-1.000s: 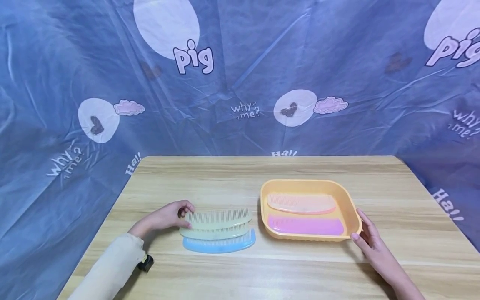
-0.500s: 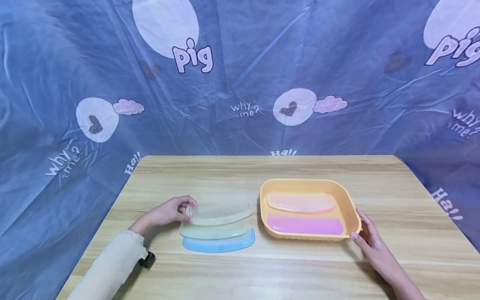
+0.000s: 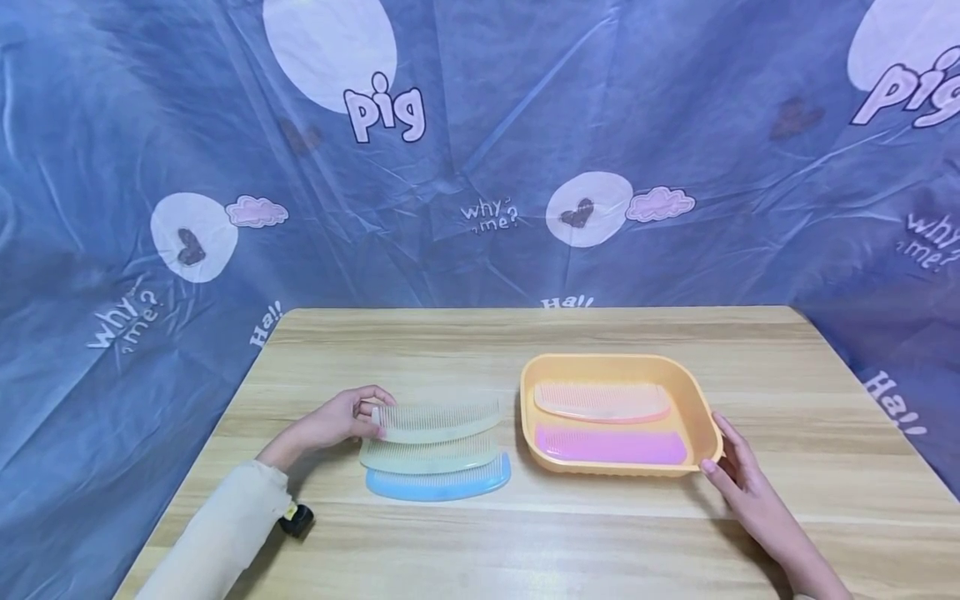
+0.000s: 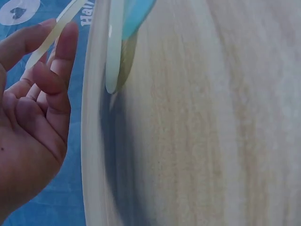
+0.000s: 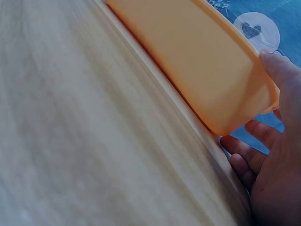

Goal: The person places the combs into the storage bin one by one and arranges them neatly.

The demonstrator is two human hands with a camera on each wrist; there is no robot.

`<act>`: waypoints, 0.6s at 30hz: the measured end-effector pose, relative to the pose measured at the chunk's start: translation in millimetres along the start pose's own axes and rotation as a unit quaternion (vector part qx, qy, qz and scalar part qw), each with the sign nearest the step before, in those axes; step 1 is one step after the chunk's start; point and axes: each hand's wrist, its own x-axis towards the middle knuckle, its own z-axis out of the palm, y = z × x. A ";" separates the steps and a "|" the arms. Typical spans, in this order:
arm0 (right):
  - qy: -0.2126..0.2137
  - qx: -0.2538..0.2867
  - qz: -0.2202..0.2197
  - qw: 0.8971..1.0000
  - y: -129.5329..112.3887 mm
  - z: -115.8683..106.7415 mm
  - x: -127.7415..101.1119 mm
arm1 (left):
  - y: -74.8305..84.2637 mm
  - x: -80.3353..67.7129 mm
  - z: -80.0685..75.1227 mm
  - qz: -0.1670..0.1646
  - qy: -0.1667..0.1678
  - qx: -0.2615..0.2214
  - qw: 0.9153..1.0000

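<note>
My left hand [image 3: 341, 418] pinches the left end of a pale green comb [image 3: 438, 423] between thumb and fingers, its teeth pointing away from me. In the left wrist view that comb [image 4: 51, 40] is raised off the table. Below it in the head view lies a second pale green comb [image 3: 431, 457], overlapping a blue comb [image 3: 438, 483]. At the right, my right hand [image 3: 750, 487] grips the right corner of an orange plastic basket [image 3: 712, 442], thumb on the rim and fingers along the outer side. Inside the basket are a pink comb [image 3: 603, 403] and a purple comb [image 3: 611, 447].
Everything stands on a wood-grain table [image 3: 465, 542] with rounded far corners. A blue printed cloth [image 3: 450, 125] hangs behind and beside it. A black strap device [image 3: 297, 521] sits at the left sleeve [image 3: 225, 525].
My left hand has lifted the upper pale green comb off the one below and moved it slightly away from me, showing more of the second. My right hand keeps its grip on the basket.
</note>
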 end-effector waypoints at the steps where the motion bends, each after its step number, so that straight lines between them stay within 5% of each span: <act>1: 0.000 0.000 0.000 1.000 -0.1 -0.2 0.1 | 0.2 -0.9 0.3 0.000 0.002 -0.004 1.000; 10: -0.002 0.006 -0.005 1.000 -2.0 -1.8 1.6 | 9.7 -5.2 -1.3 0.011 0.027 -0.070 0.997; 18: -0.001 0.014 -0.004 1.000 -0.1 1.0 0.5 | 29.0 3.4 8.2 0.035 -0.001 -0.087 0.996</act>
